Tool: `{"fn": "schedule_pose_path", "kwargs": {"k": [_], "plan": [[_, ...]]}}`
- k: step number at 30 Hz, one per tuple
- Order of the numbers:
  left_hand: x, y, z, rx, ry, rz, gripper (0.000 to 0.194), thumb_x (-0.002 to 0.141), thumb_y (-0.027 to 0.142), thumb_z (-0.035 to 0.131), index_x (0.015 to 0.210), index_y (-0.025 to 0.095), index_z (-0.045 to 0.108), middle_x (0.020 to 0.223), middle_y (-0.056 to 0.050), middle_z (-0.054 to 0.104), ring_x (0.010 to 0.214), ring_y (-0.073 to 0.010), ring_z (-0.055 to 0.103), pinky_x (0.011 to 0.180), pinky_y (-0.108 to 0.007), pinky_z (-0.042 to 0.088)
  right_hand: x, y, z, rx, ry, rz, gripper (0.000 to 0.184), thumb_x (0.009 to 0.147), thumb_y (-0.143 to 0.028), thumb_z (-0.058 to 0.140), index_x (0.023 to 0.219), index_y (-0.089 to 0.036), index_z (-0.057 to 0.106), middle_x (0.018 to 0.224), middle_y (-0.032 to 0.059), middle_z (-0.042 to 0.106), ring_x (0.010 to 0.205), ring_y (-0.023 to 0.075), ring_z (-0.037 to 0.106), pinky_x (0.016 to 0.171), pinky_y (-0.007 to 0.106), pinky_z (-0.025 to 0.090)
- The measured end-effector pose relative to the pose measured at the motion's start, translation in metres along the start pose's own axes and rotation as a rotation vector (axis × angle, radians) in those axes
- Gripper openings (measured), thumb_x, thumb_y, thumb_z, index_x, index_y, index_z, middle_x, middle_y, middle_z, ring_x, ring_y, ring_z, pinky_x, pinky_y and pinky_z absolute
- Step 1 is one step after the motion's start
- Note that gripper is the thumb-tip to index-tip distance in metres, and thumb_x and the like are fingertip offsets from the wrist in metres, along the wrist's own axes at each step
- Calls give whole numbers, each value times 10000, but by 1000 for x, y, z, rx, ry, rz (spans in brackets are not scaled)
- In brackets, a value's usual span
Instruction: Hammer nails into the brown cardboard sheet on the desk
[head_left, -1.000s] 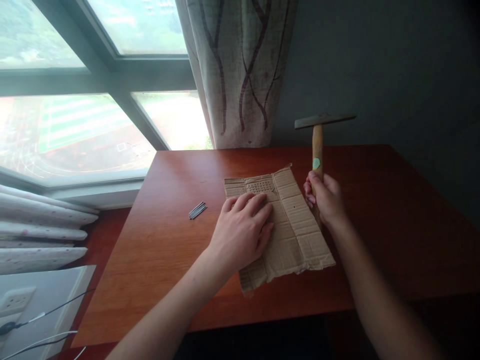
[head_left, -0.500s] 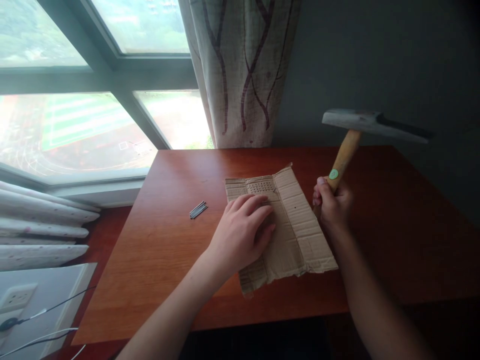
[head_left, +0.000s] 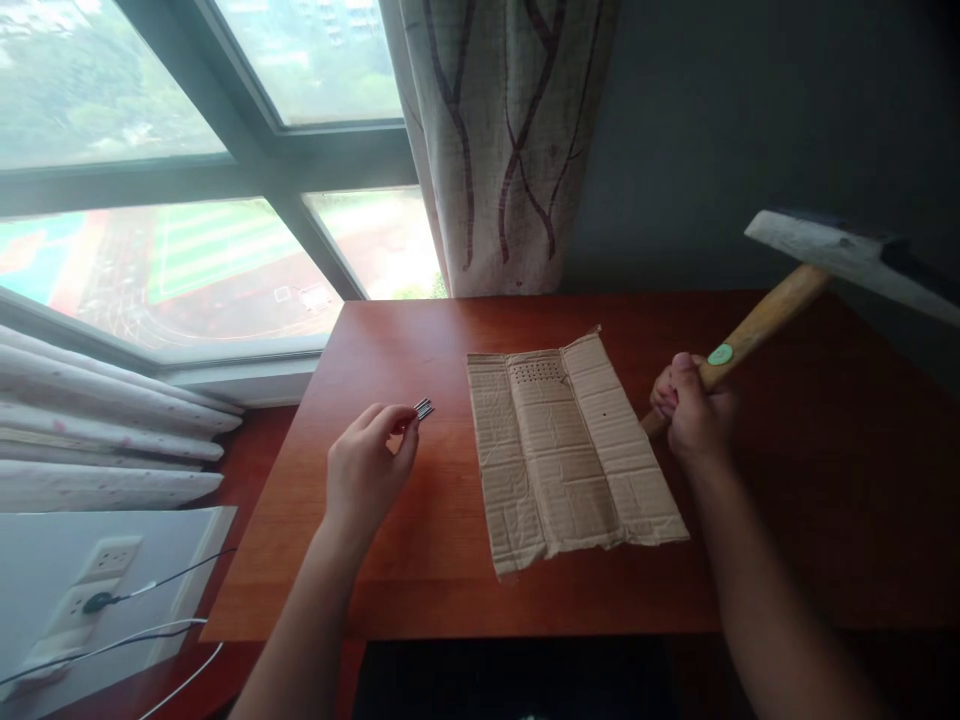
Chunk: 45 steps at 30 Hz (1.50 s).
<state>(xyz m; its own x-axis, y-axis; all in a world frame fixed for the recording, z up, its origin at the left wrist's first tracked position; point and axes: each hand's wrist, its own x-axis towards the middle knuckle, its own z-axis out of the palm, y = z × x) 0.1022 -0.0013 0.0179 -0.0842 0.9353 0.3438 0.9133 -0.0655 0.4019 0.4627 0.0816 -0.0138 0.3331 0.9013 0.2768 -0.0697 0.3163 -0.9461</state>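
A creased sheet of brown cardboard lies flat on the red-brown table; it has a grid of small holes near its far edge. To its left lies a small bundle of nails. My left hand is over the near end of that bundle, thumb and fingertips pinched on the nails. My right hand is right of the cardboard, wrapped round the wooden handle of a hammer. The hammer tilts up to the right, its metal head raised above the table.
A patterned curtain hangs behind the table beside a large window. A grey wall rises at the back right. At the lower left a white power strip with cables sits on a white surface, near folded bedding.
My left hand has left the cardboard and moved left to the nails. The hammer has tipped further to the right and its head has swung outward. The view has shifted slightly.
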Motion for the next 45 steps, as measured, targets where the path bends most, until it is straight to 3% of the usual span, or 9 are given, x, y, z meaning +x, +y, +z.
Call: {"fn": "schedule_pose_path", "kwargs": {"k": [3, 6, 11, 20, 27, 36, 42, 45], "plan": [[4, -13, -2, 220, -171, -22, 175, 971, 280, 563, 944, 217, 724, 933, -33, 730, 794, -192, 689, 634, -290, 430, -2, -1, 2, -20, 6, -10, 565, 891, -558, 731, 573, -232, 397, 458, -71, 363, 380, 75, 327, 353, 248, 232], [11, -10, -4, 392, -299, 16, 244, 1009, 306, 500, 994, 220, 727, 992, -65, 735, 877, -232, 693, 613, -304, 394, -4, -2, 4, -46, -2, 3, 570, 885, -578, 726, 567, -235, 401, 464, -61, 373, 389, 84, 334, 356, 256, 234], [16, -2, -6, 513, -421, 0, 257, 1019, 303, 474, 969, 228, 715, 1009, -69, 736, 916, -242, 687, 586, -303, 349, -4, -1, 3, -63, 1, 9, 563, 873, -594, 731, 577, -244, 404, 464, -58, 379, 393, 94, 336, 358, 262, 241], [11, -2, -3, 484, -418, -36, 254, 1019, 321, 478, 1035, 224, 712, 1043, -88, 719, 941, -261, 678, 614, -306, 380, -2, -2, 3, -23, 25, 36, 551, 874, -566, 746, 595, -236, 404, 467, -73, 378, 389, 76, 337, 352, 240, 248], [8, -3, -3, 495, -421, -31, 268, 1029, 335, 452, 976, 228, 692, 1004, -79, 703, 930, -248, 680, 600, -295, 373, -1, -3, 4, -9, 37, 41, 555, 867, -573, 749, 600, -236, 397, 471, -77, 372, 384, 72, 328, 347, 236, 255], [5, 11, -8, 464, -469, -86, 198, 999, 313, 464, 967, 225, 638, 1064, -70, 733, 908, -233, 703, 588, -280, 365, -2, -2, 4, -18, 15, 30, 547, 882, -552, 739, 589, -241, 397, 476, -68, 372, 391, 80, 333, 348, 245, 244], [4, 10, -18, 192, -369, -138, 166, 935, 360, 510, 877, 226, 588, 731, -5, 683, 688, -201, 654, 634, -287, 391, -2, -5, 4, -12, 13, 38, 547, 875, -549, 747, 585, -237, 404, 475, -66, 380, 397, 77, 332, 353, 241, 244], [4, 13, -28, 54, -307, -169, 151, 887, 365, 551, 855, 222, 590, 691, 10, 648, 644, -180, 619, 628, -281, 392, -3, -6, 6, -16, 24, 65, 550, 859, -567, 758, 594, -235, 409, 485, -69, 381, 404, 74, 332, 359, 233, 260]]}}
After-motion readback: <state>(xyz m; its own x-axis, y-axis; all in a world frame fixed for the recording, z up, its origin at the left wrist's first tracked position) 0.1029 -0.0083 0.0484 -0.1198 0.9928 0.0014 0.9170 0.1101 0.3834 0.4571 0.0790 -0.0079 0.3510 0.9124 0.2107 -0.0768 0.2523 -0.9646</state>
